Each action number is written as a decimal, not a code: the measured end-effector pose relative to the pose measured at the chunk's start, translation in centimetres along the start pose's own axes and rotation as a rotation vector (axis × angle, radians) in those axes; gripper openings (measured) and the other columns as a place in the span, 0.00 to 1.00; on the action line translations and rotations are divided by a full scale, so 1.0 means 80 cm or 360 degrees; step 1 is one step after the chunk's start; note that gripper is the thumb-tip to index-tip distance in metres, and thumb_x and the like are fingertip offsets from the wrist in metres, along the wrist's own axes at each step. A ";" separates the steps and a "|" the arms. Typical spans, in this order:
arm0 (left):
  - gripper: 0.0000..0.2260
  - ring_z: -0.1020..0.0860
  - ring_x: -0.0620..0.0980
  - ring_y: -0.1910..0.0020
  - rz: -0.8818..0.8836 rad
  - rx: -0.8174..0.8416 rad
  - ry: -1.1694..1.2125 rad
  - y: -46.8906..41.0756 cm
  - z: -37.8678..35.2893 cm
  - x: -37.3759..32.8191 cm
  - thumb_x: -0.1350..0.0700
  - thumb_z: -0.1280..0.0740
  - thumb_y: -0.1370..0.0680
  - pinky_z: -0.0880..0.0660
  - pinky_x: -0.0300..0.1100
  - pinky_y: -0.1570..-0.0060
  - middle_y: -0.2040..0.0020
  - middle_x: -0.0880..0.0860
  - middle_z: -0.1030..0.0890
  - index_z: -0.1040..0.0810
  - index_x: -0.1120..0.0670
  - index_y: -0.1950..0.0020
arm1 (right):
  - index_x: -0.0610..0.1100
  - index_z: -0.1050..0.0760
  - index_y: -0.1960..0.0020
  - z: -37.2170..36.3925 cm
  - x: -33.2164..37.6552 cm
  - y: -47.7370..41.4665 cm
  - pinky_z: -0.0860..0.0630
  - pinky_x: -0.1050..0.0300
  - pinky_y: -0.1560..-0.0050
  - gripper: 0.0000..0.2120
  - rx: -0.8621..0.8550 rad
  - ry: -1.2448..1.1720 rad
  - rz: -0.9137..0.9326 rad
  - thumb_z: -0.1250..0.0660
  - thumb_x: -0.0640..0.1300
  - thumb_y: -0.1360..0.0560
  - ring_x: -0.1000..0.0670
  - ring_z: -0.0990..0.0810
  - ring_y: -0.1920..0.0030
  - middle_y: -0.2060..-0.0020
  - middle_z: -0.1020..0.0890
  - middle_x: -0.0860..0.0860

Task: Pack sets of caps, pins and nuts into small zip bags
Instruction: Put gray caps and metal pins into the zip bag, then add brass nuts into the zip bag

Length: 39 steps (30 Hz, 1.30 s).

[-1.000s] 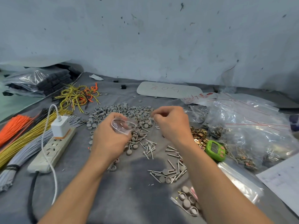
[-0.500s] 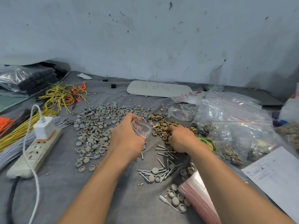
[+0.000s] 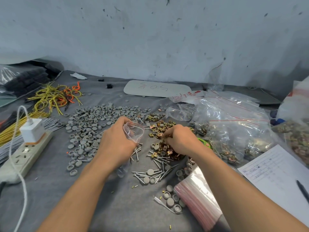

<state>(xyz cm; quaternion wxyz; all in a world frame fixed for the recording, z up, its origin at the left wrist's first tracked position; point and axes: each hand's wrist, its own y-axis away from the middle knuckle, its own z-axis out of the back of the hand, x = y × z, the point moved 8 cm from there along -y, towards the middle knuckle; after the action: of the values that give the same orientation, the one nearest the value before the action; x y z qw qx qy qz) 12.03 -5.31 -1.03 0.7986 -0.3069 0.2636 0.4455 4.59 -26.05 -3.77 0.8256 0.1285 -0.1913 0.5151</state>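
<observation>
Curling into nuts [image 3: 160, 128], right hand [image 3: 182, 141] hides fingers; left hand [image 3: 115, 144] holds bag [image 3: 134, 131].

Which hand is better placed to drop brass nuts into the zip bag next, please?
The right hand: it pinches brass nuts from their pile, close beside the zip bag, whose mouth the left hand holds open.

I see through one head-worn wide-angle camera, facing forward and down, close over the left hand [image 3: 117, 141] and right hand [image 3: 181, 142], grey table [image 3: 50, 190] below, wall [image 3: 150, 39] beyond.
</observation>
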 end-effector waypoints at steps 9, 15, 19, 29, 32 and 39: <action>0.17 0.21 0.42 0.59 -0.0010 0.0062 -0.0034 0.001 -0.005 -0.004 0.52 0.24 0.27 0.24 0.42 0.61 0.55 0.41 0.19 0.28 0.41 0.44 | 0.53 0.14 0.50 0.022 -0.005 0.010 0.18 0.56 0.55 0.18 -0.0225 -0.0246 -0.0111 0.37 0.34 0.19 0.50 0.16 0.55 0.46 0.14 0.49; 0.16 0.22 0.39 0.60 -0.0011 0.0078 -0.0046 0.002 -0.010 -0.010 0.51 0.25 0.25 0.32 0.36 0.68 0.55 0.41 0.20 0.28 0.41 0.43 | 0.50 0.14 0.53 0.033 -0.005 0.019 0.17 0.58 0.55 0.10 -0.0282 -0.0705 -0.0113 0.29 0.37 0.20 0.53 0.13 0.58 0.58 0.12 0.51; 0.16 0.24 0.39 0.60 -0.0007 0.0072 -0.0071 0.001 -0.012 -0.009 0.52 0.25 0.25 0.34 0.36 0.69 0.54 0.42 0.20 0.28 0.41 0.43 | 0.49 0.14 0.53 0.034 -0.008 0.026 0.24 0.65 0.68 0.08 -0.0261 -0.0964 -0.0164 0.28 0.37 0.21 0.56 0.14 0.64 0.67 0.13 0.52; 0.18 0.23 0.40 0.59 -0.0026 0.0106 -0.0103 -0.001 -0.016 -0.011 0.54 0.24 0.26 0.33 0.36 0.67 0.52 0.42 0.20 0.28 0.41 0.42 | 0.40 0.13 0.54 0.012 0.014 0.045 0.18 0.56 0.54 0.08 0.0067 -0.1963 -0.0184 0.28 0.30 0.23 0.47 0.12 0.55 0.58 0.12 0.42; 0.19 0.22 0.39 0.60 -0.0032 0.0137 -0.0136 0.000 -0.019 -0.012 0.55 0.23 0.27 0.32 0.33 0.70 0.53 0.43 0.19 0.28 0.41 0.43 | 0.41 0.12 0.58 0.010 0.025 0.053 0.19 0.58 0.59 0.10 0.0198 -0.2237 -0.0194 0.29 0.32 0.23 0.49 0.17 0.63 0.57 0.12 0.40; 0.21 0.21 0.38 0.63 -0.0044 0.0151 -0.0187 0.001 -0.023 -0.010 0.56 0.23 0.28 0.33 0.30 0.70 0.54 0.44 0.18 0.29 0.39 0.44 | 0.38 0.14 0.55 0.007 0.043 0.068 0.20 0.58 0.62 0.05 0.0386 -0.2508 -0.0301 0.27 0.40 0.27 0.51 0.19 0.67 0.61 0.15 0.43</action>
<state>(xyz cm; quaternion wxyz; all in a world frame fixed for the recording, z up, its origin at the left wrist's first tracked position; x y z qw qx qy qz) 11.29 -7.03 -1.74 0.8324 -0.2456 0.2329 0.4387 0.94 -21.14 -1.67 0.4681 0.5588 -0.6489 0.2180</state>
